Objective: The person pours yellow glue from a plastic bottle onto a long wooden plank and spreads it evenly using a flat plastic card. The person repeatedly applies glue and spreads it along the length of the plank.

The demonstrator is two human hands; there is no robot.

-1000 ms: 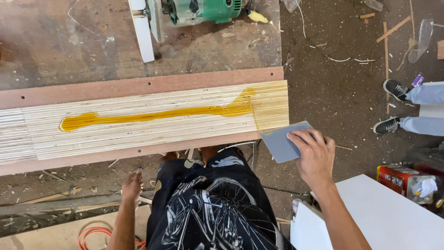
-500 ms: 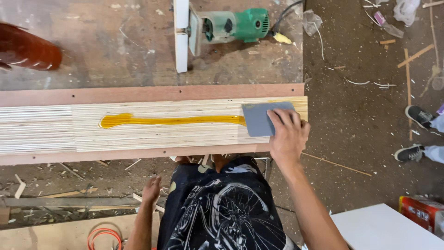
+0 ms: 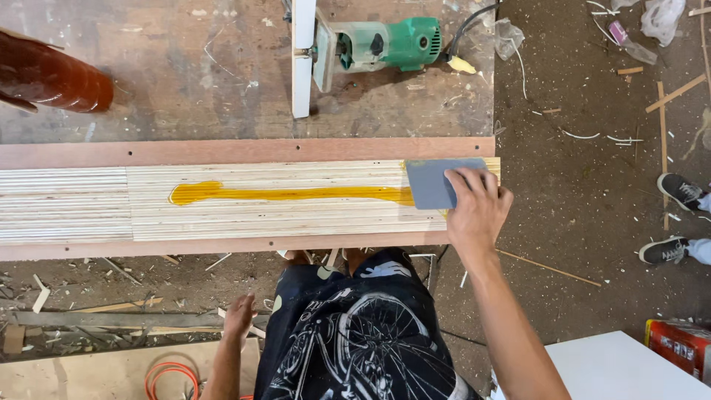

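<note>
Pressing grey spreader card (image 3: 439, 183) under my right hand (image 3: 476, 211), fingertips clamped on it, at glue line (image 3: 289, 195) end; keep card flat, pressure even; left hand (image 3: 238, 317) loose, holding nothing.

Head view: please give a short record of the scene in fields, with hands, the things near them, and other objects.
Right hand: presses a grey card flat on the right end of the board stack
Left hand: hangs low beside the body, holds nothing
Glue: amber line along the stack, meets the card's left edge
Bench: carries a green router and a brown bottle
Floor: wood scraps, an orange hose, another person's shoes at right
</note>
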